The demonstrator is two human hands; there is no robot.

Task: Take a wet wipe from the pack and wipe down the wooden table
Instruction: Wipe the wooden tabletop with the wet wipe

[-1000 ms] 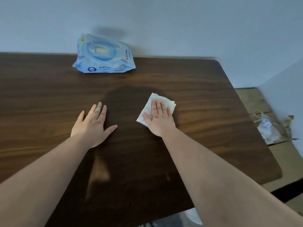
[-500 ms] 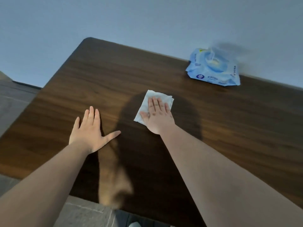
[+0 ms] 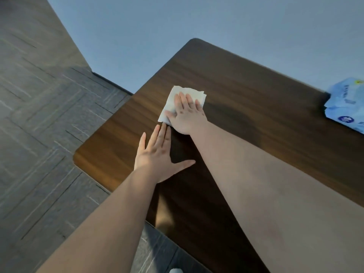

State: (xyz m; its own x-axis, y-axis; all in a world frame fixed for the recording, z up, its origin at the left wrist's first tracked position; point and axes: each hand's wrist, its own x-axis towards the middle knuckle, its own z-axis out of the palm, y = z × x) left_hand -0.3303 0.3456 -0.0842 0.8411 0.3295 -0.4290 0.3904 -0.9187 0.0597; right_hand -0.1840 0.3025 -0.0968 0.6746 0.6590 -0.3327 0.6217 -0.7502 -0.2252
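A folded white wet wipe (image 3: 173, 99) lies on the dark wooden table (image 3: 246, 91) near its left end. My right hand (image 3: 187, 115) presses flat on the wipe, fingers spread over it, covering its near part. Just below it, my left hand (image 3: 157, 156) rests flat on the bare wood with fingers together and thumb out, its fingertips almost touching the right hand. The blue wipe pack (image 3: 346, 105) sits at the far right edge of the view against the wall, partly cut off.
The table's left edge and rounded corners (image 3: 78, 156) are close to my hands. Grey patterned floor (image 3: 43, 115) lies beyond to the left and below. A plain pale wall (image 3: 177, 22) runs behind the table.
My right hand has slid the wipe leftward toward the table's left end, and my view has swung left. The left hand now sits just below the right hand; the pack has shifted to the frame's right edge.
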